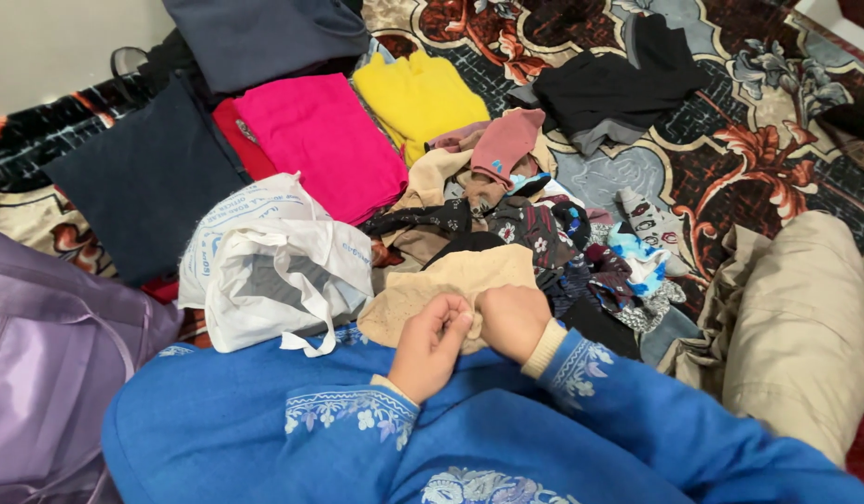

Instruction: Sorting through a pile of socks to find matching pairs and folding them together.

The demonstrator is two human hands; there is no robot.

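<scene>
Here both hands, left hand (430, 343) and right hand (512, 319), pinch the tan cloth's (455, 280) near edge; it stretches leftward.

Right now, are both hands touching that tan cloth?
Touching. The head view shows the left hand and the right hand pinching the near edge of the tan cloth, with fingers closed on the fabric and no gap.
</scene>
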